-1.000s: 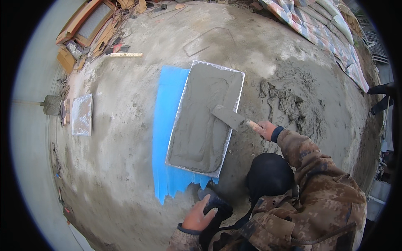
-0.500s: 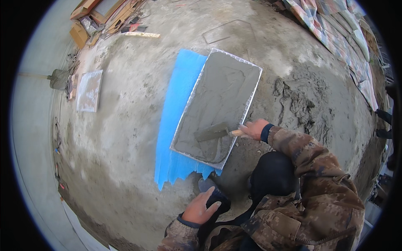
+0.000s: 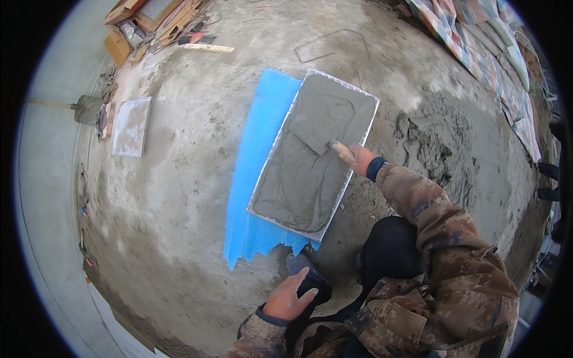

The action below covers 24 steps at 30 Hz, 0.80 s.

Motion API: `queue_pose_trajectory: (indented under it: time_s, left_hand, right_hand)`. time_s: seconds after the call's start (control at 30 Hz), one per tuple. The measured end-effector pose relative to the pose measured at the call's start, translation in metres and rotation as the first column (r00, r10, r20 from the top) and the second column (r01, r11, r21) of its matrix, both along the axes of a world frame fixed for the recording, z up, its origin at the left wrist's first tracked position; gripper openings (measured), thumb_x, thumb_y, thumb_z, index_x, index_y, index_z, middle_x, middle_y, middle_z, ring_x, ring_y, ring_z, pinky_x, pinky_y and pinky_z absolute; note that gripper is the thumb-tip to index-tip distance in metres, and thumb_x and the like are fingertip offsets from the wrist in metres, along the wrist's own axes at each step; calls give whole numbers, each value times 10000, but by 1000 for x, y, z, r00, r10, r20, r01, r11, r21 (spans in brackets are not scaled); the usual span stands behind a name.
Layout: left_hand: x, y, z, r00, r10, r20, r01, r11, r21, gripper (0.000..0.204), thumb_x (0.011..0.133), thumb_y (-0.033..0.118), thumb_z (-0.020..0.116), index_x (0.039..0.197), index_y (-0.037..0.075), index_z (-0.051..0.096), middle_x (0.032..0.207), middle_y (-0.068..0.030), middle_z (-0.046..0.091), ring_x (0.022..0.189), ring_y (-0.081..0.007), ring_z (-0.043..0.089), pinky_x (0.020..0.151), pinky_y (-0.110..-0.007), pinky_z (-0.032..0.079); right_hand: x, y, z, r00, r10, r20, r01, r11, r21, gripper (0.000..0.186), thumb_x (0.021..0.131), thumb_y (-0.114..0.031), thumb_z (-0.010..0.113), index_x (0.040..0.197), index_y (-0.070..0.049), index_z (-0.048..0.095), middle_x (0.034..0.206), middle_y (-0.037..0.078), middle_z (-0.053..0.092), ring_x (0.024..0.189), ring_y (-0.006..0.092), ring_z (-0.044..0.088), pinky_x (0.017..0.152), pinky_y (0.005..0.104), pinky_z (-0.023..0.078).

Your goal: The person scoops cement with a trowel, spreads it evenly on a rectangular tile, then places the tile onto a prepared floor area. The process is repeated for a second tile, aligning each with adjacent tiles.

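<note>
My right hand (image 3: 359,159) is closed around the wooden handle of a trowel (image 3: 339,147). The trowel's mortar-smeared blade lies on grey wet mortar (image 3: 286,191), which covers a rectangular slab with a pale, notched rim (image 3: 255,213). Under the slab's left side a torn-edged blue foam sheet (image 3: 253,131) sticks out onto the ground. My left hand (image 3: 287,298) rests on my dark-trousered leg, thumb and fingers apart, holding nothing.
Wet mortar lies in a rough heap (image 3: 439,143) right of the slab. A smaller pale panel (image 3: 131,127) and a shovel (image 3: 88,109) are at the left. Wood scraps (image 3: 161,27), a bent rod (image 3: 328,45) and a checked tarp (image 3: 477,42) lie farther off.
My right hand has moved the trowel up and away across the mortar, from the slab's near part to about its middle. My left hand stays on my leg.
</note>
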<state>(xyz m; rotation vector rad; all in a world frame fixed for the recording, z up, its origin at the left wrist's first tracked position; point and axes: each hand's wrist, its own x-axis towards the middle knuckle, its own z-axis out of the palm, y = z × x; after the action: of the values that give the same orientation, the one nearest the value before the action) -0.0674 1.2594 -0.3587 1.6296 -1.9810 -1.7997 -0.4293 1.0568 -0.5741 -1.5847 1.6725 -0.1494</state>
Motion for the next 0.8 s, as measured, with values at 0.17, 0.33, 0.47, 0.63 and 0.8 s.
queue_pose_trajectory:
  time_s: [0.17, 0.33, 0.47, 0.63, 0.8]
  left_hand:
    - [-2, -4, 1, 1000, -21, 15, 21, 1000, -11, 619, 923, 357, 665, 1420, 42, 474, 1254, -228, 603, 1165, -391, 577, 978, -419, 474]
    - [-4, -9, -1, 1000, -24, -8, 25, 999, 44, 638, 925, 337, 664, 1441, 32, 447, 1293, -250, 582, 1203, -391, 563, 1015, -417, 452]
    - [-1, -9, -2, 999, -40, 27, 37, 994, 102, 645, 930, 319, 662, 1451, 18, 430, 1325, -256, 567, 1229, -384, 554, 1041, -410, 437]
    - [1, -3, -5, 1000, 0, -28, 1, 999, 37, 629, 932, 342, 659, 1430, 17, 451, 1254, -249, 588, 1168, -400, 567, 988, -423, 460]
    - [1, -2, -10, 998, 23, -66, -24, 1000, -20, 625, 935, 361, 652, 1420, 16, 461, 1216, -245, 602, 1135, -408, 575, 965, -432, 469]
  right_hand:
    - [12, 25, 2, 962, 170, 215, -197, 974, 113, 545, 959, -556, 549, 978, -18, 634, 823, 181, 641, 815, 347, 647, 737, 443, 489]
    - [29, 48, 18, 784, 589, 195, -620, 754, 215, 480, 968, -530, 536, 1043, -62, 615, 889, 196, 658, 858, 388, 648, 760, 477, 495]
    - [17, 44, 29, 753, 650, -98, -634, 758, 152, 428, 960, -509, 525, 1024, -90, 589, 841, 180, 681, 802, 426, 652, 716, 508, 509]
    - [-14, 52, 30, 959, 278, -51, -267, 952, 152, 468, 946, -515, 565, 1014, -55, 618, 863, 194, 688, 803, 407, 656, 717, 474, 515]
    - [-21, 76, 29, 879, 452, 151, -475, 857, 199, 456, 944, -533, 577, 1005, -84, 634, 839, 189, 664, 813, 389, 655, 720, 468, 502]
